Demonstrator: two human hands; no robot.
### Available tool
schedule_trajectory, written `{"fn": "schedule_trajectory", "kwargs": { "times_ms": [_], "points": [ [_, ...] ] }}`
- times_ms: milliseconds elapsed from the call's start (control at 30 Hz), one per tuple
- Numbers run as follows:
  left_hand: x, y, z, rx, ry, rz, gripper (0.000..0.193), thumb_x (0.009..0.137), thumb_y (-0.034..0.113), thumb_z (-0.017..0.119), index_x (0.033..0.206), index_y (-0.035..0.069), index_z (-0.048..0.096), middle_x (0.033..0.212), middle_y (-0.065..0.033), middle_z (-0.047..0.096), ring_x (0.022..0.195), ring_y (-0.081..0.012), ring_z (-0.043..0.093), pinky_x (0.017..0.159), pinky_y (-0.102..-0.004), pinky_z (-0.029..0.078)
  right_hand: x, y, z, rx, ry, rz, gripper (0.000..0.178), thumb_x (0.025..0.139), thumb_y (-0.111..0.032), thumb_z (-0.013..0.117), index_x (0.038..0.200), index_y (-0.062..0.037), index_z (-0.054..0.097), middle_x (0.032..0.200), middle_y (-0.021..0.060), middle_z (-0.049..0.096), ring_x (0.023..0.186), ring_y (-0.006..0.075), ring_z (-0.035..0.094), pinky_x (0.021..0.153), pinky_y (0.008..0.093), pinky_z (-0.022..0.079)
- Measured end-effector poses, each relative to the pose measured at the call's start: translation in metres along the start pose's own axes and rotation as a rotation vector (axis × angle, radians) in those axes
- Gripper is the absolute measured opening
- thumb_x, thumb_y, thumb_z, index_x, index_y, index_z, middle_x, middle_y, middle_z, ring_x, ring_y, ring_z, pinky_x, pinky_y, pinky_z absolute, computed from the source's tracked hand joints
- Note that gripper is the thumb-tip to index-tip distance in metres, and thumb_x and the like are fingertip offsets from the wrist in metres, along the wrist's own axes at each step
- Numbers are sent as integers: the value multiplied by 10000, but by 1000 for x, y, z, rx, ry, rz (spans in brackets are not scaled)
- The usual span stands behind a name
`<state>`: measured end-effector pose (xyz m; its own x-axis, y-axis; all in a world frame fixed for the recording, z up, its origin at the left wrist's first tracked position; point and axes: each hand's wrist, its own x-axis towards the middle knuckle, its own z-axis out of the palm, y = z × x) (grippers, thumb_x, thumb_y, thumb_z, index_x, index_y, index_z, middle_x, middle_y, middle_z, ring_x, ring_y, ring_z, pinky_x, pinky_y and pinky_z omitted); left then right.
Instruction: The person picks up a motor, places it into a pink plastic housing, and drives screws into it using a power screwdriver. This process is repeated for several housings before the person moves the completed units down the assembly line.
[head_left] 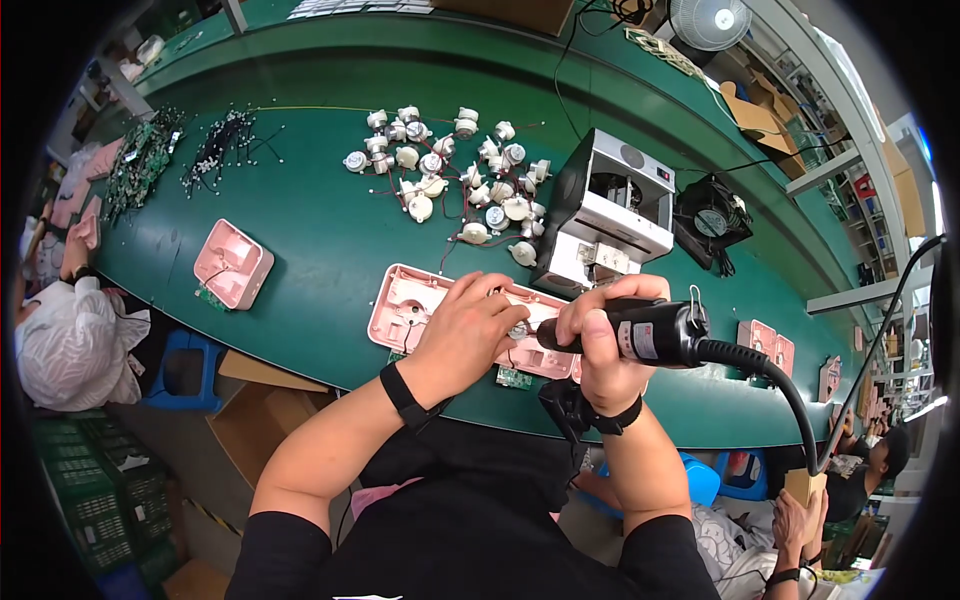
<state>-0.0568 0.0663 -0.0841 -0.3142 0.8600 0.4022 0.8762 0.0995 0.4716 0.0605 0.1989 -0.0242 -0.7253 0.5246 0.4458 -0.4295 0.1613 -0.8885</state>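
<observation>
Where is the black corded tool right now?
In the head view, the black corded tool is right of centre, in the right hand, below the silver machine.

Pale pink casing [390,325] and white-and-silver round parts [420,208] on a plain green surface [310,260].
By the near edge, the casing is pink throughout; the small box [235,262] nearer the left edge and the pieces [768,345] toward the right end match it. Red and black wires thread among the round parts. The handheld driver [660,330] is black with a pale label. Toward the far edge, the machine [640,205] is silver-grey and black with a red switch [664,174], beside a black fan [712,225]. Toward the far left corner, circuit boards [145,165] are green and leads [228,145] black with white tips. The wristband [402,396] and sleeves [285,555] are black.
</observation>
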Motion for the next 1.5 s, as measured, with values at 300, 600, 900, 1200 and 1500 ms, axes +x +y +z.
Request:
{"fn": "schedule_trajectory", "kwargs": {
  "times_ms": [300,600,900,1200,1500],
  "points": [
    [1,1,-1,-8,6,-26,317,711,117,801,1013,77,714,961,-50,671,1212,-247,553,1073,-431,410,9,7,10,-40,-34,24,303,924,-30,619,1114,-62,385,749,112,568,590,166,546,589,346,512],
    [2,-2,0,-6,24,-16,342,687,113,814,1014,86,716,972,-49,665,1202,-241,555,1066,-421,414,8,-15,-2,-91,-32,8,276,935,-50,608,1127,-50,410,760,113,565,575,168,537,567,346,504],
    [0,-2,-3,-72,-38,-53,474,688,113,830,1137,81,682,1058,-64,689,1225,-261,549,1058,-427,416,65,-55,-37,-16,222,-256,192,970,-91,576,1123,-38,474,737,91,555,560,196,541,538,354,484],
    [0,0,-4,-98,-53,-107,538,703,85,821,1200,62,616,1092,-94,681,1227,-288,546,1052,-429,411,69,-41,-45,-49,200,-114,174,975,-90,586,1100,-31,482,717,80,555,544,195,544,531,352,481],
    [-1,-3,-2,-124,-17,-114,550,700,89,830,1194,59,590,1073,-99,687,1205,-293,563,1036,-427,418,26,-54,0,200,52,-5,226,963,-102,592,1127,-63,441,750,106,552,562,193,523,557,361,495]
  ]
}}
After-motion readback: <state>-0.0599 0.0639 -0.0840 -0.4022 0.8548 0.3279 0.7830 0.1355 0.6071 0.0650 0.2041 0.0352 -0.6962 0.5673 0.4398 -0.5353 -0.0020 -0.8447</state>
